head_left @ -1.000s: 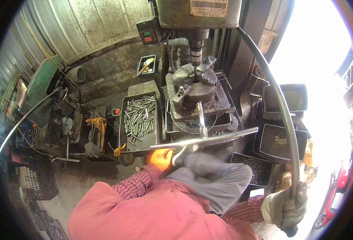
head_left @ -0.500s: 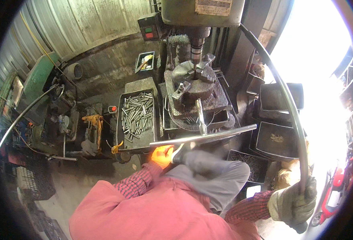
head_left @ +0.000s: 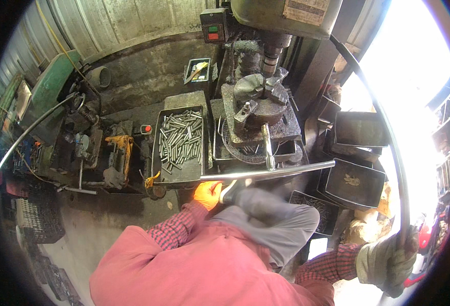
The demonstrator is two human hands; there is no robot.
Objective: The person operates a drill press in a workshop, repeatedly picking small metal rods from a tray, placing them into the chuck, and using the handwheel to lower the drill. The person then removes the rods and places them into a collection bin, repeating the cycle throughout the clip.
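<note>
My right hand, in a pale, grimy work glove, grips the lower end of a long curved lever that runs up to the drill press head. My left hand wears an orange glove. Its fingers are curled just below the left end of a shiny metal bar; what they hold, if anything, is hidden. This bar crosses a short rod extending from the chuck on the press table. Above the chuck is the spindle; the drill tip is hard to make out.
A tray of short metal pins stands left of the press. Further left is a green machine with a curved handle. Black bins stand on the right, and a box of metal shavings sits by my knee. A switch box hangs behind.
The whole view has shifted, so the press and trays appear further right. My right hand still holds the lever, and my left hand remains curled by the bar.
</note>
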